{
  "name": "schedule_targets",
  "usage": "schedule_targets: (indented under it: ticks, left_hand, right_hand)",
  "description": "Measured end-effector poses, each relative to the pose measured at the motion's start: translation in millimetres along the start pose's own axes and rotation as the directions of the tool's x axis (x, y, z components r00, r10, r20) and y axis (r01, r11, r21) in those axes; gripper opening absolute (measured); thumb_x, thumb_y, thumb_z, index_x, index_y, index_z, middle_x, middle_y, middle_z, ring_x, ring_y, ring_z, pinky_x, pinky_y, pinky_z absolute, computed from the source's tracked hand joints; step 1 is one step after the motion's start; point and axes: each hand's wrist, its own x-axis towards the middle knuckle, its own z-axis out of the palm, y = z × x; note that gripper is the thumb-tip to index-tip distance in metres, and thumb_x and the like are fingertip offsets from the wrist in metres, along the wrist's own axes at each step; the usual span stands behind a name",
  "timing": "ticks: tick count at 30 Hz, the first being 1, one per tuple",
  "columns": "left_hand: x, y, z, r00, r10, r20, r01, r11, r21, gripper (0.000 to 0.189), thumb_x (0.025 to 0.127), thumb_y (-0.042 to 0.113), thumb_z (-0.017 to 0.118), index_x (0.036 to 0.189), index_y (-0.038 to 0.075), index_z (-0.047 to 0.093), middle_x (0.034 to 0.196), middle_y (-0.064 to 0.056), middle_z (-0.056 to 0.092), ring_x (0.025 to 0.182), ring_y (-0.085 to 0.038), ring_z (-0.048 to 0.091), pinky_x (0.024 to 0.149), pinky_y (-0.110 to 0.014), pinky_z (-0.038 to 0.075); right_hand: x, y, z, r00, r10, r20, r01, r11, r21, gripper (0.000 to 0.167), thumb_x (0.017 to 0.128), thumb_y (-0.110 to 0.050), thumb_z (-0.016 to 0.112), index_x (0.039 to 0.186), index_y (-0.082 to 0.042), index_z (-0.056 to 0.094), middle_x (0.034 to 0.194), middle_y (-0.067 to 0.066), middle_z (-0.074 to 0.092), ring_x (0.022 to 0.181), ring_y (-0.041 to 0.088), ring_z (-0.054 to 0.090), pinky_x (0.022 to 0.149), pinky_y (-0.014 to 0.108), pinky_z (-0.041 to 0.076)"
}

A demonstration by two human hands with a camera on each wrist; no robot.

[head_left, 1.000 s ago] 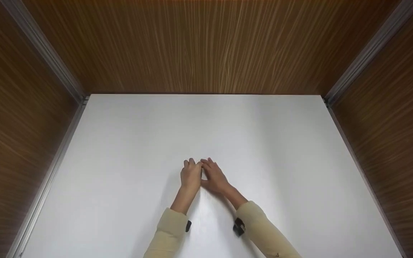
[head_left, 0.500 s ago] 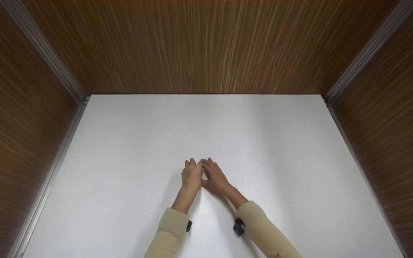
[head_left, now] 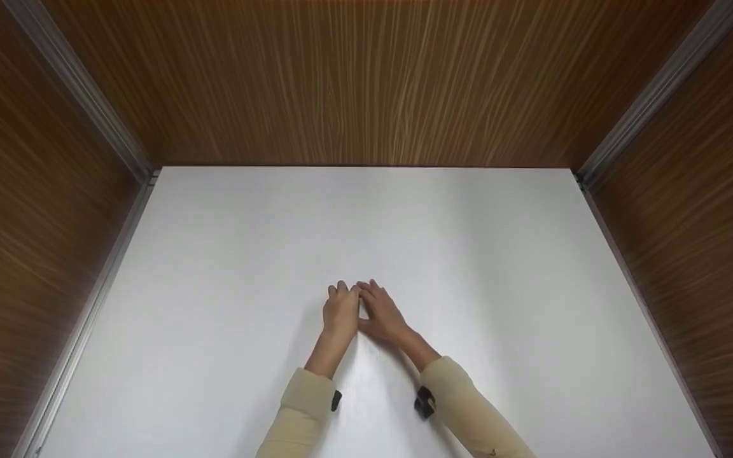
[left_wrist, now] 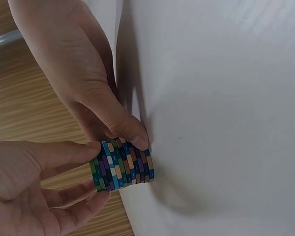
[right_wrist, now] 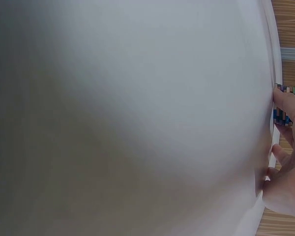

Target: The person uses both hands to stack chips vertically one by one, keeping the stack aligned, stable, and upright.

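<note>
Both hands meet low in the middle of the head view, close to the white table. Between them, in the left wrist view, stands a stack of poker chips (left_wrist: 120,169) with coloured stripes on their edges. My left hand (head_left: 341,315) grips the upper part of the stack with thumb and fingers. My right hand (head_left: 384,318) holds the stack lower down, its thumb (left_wrist: 139,141) pressed against the side near the table. In the right wrist view, part of the chip stack (right_wrist: 279,118) shows past a digit of the right hand (right_wrist: 292,162). From above, the hands hide most of the chips.
The white table (head_left: 226,254) stretches out around the hands. Wood-grain panels stand behind it (head_left: 366,83) and on both sides, with grey metal strips along the corners. Small black devices (head_left: 425,404) sit by the beige sleeves (head_left: 474,413).
My left hand has shifted very slightly to the right, closer to the right hand. The right hand stays where it was, and the grip looks the same.
</note>
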Motion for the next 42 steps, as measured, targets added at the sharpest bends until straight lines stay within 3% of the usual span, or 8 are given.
schedule_targets:
  ticks: [5,11,14,19,24,32,42]
  left_hand:
    - [0.0,-1.1,0.7,1.0,0.008,0.014,-0.009,1.0,0.006,0.015,0.082,0.001,0.065,0.096,0.001,0.066,0.088,-0.017,0.056,0.082,-0.029,0.054,0.059,-0.031,0.054]
    - [1.2,-9.6,-2.8,0.987,-0.001,0.162,0.006,1.0,-0.029,0.049,0.073,0.001,0.073,0.119,0.001,0.057,0.114,-0.021,0.05,0.103,-0.034,0.049,0.073,-0.035,0.052]
    - [1.9,-20.7,-3.0,0.983,-0.021,0.185,0.034,0.997,-0.064,0.059,0.068,0.003,0.077,0.122,0.0,0.053,0.12,-0.023,0.046,0.11,-0.037,0.044,0.08,-0.041,0.049]
    - [0.7,-41.4,1.2,0.984,-0.06,0.166,0.075,0.993,-0.089,0.042,0.068,0.001,0.075,0.107,-0.002,0.061,0.109,-0.02,0.053,0.109,-0.037,0.045,0.085,-0.046,0.044]
    - [-0.2,-52.3,7.6,0.981,-0.068,0.181,0.088,0.991,-0.105,0.027,0.067,-0.001,0.074,0.093,0.002,0.066,0.1,-0.015,0.056,0.108,-0.035,0.045,0.087,-0.044,0.042]
    - [2.1,-51.1,17.2,0.986,-0.095,0.136,0.113,0.985,-0.13,0.021,0.068,0.001,0.075,0.088,0.002,0.068,0.107,-0.02,0.056,0.11,-0.036,0.045,0.092,-0.044,0.04]
    - [4.3,-49.5,20.4,0.991,-0.1,0.095,0.108,0.99,-0.087,0.021,0.069,0.001,0.075,0.089,0.001,0.07,0.104,-0.019,0.058,0.109,-0.034,0.047,0.091,-0.043,0.042]
  right_hand:
    - [-0.2,0,0,1.0,-0.003,0.0,0.003,1.0,0.008,0.06,0.081,-0.025,0.069,0.13,0.0,0.045,0.137,0.017,0.039,0.131,0.039,0.023,0.107,0.051,0.015]
    - [1.9,0,-2,1.0,0.016,0.011,-0.016,0.999,0.031,0.051,0.081,-0.028,0.068,0.123,-0.004,0.048,0.138,0.016,0.037,0.132,0.039,0.021,0.108,0.049,0.013]
    - [2.3,0,-1,1.0,0.025,0.005,-0.025,0.999,0.035,0.049,0.081,-0.027,0.069,0.12,-0.005,0.05,0.138,0.015,0.037,0.132,0.038,0.022,0.109,0.047,0.013]
    - [1.3,1,1,1.0,0.012,-0.027,-0.011,1.0,0.025,0.048,0.078,-0.021,0.072,0.116,-0.001,0.052,0.136,0.017,0.04,0.13,0.039,0.025,0.108,0.048,0.016]
    - [1.3,2,1,1.0,0.019,-0.022,-0.019,1.0,0.022,0.046,0.078,-0.021,0.072,0.116,-0.002,0.052,0.136,0.017,0.04,0.131,0.038,0.024,0.108,0.047,0.016]
    - [2.1,2,0,0.999,0.035,-0.01,-0.034,0.999,0.02,0.046,0.08,-0.022,0.07,0.117,-0.002,0.052,0.137,0.017,0.039,0.132,0.037,0.023,0.108,0.046,0.014]
    - [1.1,1,-1,0.999,0.031,0.008,-0.032,0.999,0.008,0.048,0.083,-0.026,0.067,0.122,-0.003,0.049,0.139,0.016,0.037,0.132,0.037,0.022,0.109,0.046,0.014]
